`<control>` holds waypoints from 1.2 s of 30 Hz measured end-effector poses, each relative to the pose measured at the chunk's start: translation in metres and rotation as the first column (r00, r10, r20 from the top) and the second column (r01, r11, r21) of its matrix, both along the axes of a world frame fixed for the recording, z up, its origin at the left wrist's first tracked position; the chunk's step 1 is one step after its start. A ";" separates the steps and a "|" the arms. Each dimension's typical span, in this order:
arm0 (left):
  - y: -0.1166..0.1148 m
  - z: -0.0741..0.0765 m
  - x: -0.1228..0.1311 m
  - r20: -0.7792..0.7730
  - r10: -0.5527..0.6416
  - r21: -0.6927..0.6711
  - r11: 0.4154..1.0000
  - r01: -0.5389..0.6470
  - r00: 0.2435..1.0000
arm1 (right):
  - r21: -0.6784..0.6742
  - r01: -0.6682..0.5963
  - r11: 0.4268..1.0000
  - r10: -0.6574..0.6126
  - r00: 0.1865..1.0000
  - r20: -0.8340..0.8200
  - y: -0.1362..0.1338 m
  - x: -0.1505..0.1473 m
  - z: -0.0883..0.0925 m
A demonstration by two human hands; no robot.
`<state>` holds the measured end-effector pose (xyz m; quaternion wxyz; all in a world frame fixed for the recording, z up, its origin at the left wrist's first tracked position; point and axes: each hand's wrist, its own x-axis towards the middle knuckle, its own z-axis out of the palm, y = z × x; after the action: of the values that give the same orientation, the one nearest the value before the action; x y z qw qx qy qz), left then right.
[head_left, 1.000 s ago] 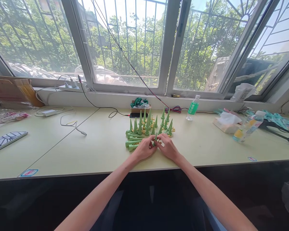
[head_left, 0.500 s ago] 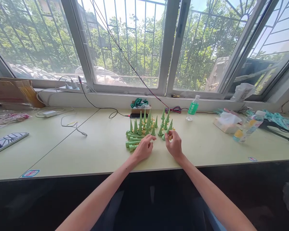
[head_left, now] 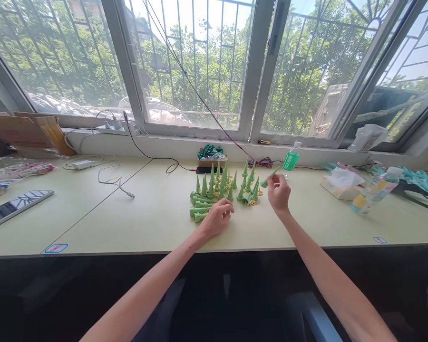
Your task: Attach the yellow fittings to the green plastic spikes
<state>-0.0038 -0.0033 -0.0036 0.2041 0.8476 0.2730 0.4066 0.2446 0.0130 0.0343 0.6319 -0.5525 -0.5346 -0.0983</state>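
On the tabletop (head_left: pixel 157 223), upright green cones (head_left: pixel 211 188) stand grouped. The left hand (head_left: pixel 217 219) is half-curled beside lying green pieces (head_left: pixel 197 211); its grip cannot be determined. The right hand (head_left: pixel 279 194), fingers closed, pinches one tilted cone (head_left: pixel 269 177) right of the group.

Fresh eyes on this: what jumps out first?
Probably the cluster of green cones mid-table, many standing upright, with lying green pieces at its front left beside the left hand. Next, the right hand, holding a tilted green cone to the right of the cluster. Behind everything, bright windows fill the top of the view.
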 end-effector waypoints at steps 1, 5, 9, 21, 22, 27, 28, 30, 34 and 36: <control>-0.001 0.000 0.000 0.000 -0.003 -0.002 1.000 0.003 1.000 | -0.002 -0.006 1.000 0.006 1.000 0.018 0.005 0.001 0.002; -0.002 0.000 0.000 -0.016 -0.015 -0.020 1.000 0.015 1.000 | -0.042 -0.064 0.997 0.067 0.995 0.069 0.022 0.004 0.004; -0.003 -0.001 0.000 -0.033 0.000 -0.019 1.000 -0.001 0.999 | -0.080 -0.081 0.993 0.089 0.991 0.098 0.028 0.004 -0.002; -0.003 0.000 0.000 -0.088 0.036 0.010 0.999 -0.035 0.996 | -0.150 -0.154 0.977 0.185 0.958 0.219 0.029 0.000 -0.023; -0.003 0.000 0.000 -0.092 0.039 0.009 0.999 -0.038 0.995 | -0.146 -0.155 0.977 0.186 0.955 0.232 0.030 -0.001 -0.024; -0.004 0.001 0.000 -0.109 0.040 0.004 0.999 -0.040 0.993 | -0.132 -0.141 0.981 0.170 0.953 0.250 0.031 -0.001 -0.028; -0.004 0.001 0.000 -0.109 0.039 0.002 0.999 -0.039 0.993 | -0.133 -0.138 0.981 0.168 0.955 0.244 0.031 -0.001 -0.030; -0.004 0.001 0.000 -0.103 0.041 0.001 0.999 -0.041 0.994 | -0.129 -0.139 0.982 0.167 0.957 0.238 0.031 -0.002 -0.032; -0.004 0.001 0.000 -0.099 0.034 0.003 0.999 -0.034 0.995 | -0.098 -0.144 0.985 0.164 0.954 0.249 0.032 -0.004 -0.037; -0.004 0.000 0.000 -0.103 0.034 0.003 0.999 -0.033 0.994 | -0.080 -0.138 0.987 0.154 0.955 0.252 0.033 -0.006 -0.039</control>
<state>-0.0035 -0.0071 -0.0033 0.1824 0.8628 0.2971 0.3661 0.2389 0.0456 -0.0050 0.5452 -0.5134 -0.6542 -0.1058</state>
